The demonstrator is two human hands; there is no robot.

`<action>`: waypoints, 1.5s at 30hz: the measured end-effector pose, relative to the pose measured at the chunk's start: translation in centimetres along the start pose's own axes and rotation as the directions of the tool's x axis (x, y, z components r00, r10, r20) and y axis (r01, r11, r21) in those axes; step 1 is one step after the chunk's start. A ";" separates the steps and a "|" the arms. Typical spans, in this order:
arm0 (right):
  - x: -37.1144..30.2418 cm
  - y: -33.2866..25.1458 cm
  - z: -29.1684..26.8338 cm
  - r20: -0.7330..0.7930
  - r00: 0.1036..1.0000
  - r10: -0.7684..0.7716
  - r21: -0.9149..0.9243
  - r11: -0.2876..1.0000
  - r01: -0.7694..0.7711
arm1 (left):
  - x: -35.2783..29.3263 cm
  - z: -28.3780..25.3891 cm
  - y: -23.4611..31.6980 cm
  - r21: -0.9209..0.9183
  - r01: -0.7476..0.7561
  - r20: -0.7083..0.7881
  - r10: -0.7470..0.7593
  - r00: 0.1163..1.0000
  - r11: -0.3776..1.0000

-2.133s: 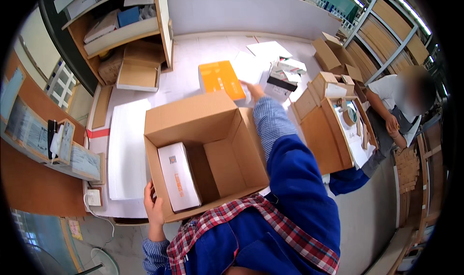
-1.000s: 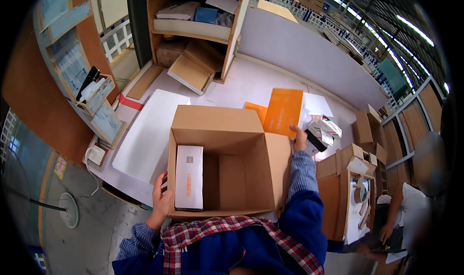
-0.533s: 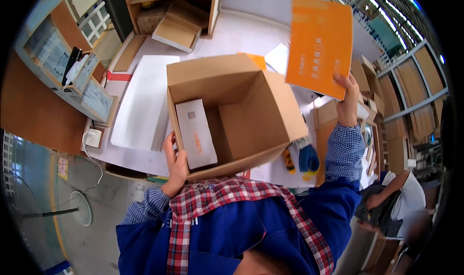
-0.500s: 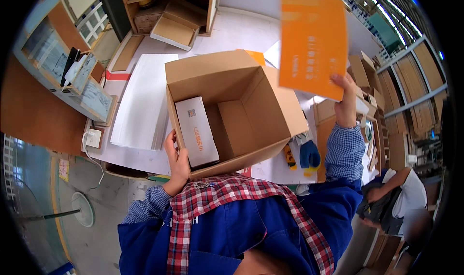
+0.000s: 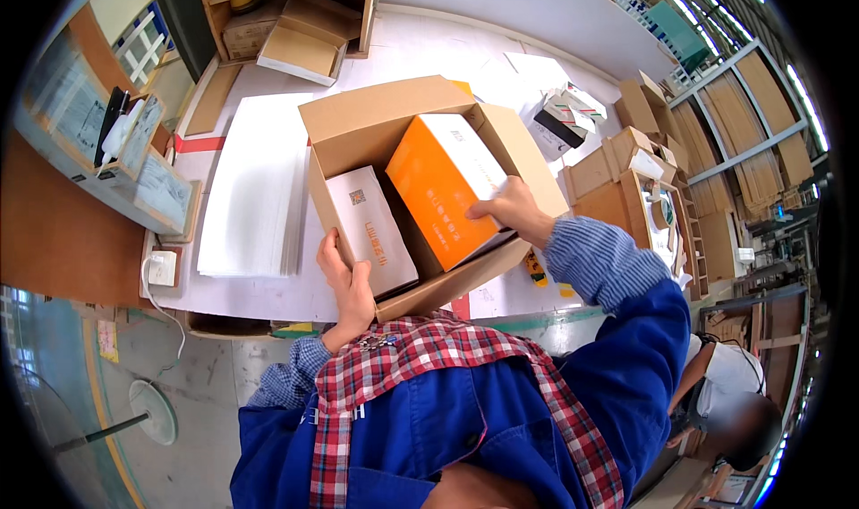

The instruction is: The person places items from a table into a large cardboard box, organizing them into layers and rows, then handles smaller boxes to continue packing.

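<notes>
At the middle of the work table (image 5: pixel 268 285), an open cardboard carton (image 5: pixel 376 120) is steadied at its near-left corner by the left hand (image 5: pixel 347 276), whose fingers are wrapped over the rim beside a white box (image 5: pixel 371 232) already lying inside. The orange box (image 5: pixel 443 187), held high above the carton half a second ago, has now been lowered into it at a tilt and is pressed down by the right hand (image 5: pixel 510 214), fingers curled over its lower edge. It is not yet seated flat; the white box crowds it at 9 o'clock. A stack of white sheets (image 5: pixel 255 187) lies at 9 o'clock, small folded cartons (image 5: pixel 626 133) at 2 o'clock.
</notes>
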State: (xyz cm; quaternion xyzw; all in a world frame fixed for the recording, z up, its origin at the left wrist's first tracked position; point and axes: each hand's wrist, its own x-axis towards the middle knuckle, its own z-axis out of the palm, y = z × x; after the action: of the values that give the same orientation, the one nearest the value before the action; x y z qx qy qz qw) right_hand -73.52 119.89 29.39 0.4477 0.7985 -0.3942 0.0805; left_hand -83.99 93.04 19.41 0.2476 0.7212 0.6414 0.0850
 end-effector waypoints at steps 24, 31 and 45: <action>16.2 -4.5 -13.4 -0.351 0.882 -0.316 0.368 0.820 0.439 | 2.6 -3.5 2.5 0.147 0.063 0.038 -0.069 0.997 0.987; 38.5 10.7 -9.0 0.072 0.980 0.187 0.300 0.933 -0.200 | 3.7 -3.2 2.1 0.104 0.085 -0.012 -0.084 0.996 0.991; 46.7 5.0 -3.9 -0.004 0.934 -0.358 0.563 0.771 0.298 | 2.8 -1.5 3.4 -0.054 0.246 -0.087 -0.250 0.964 0.968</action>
State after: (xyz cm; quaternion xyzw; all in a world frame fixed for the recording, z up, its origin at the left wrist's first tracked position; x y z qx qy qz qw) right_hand -96.10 154.50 6.73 0.2840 0.7099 -0.6393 -0.0815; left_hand -86.19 93.19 23.43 0.1232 0.7358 0.6518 0.1361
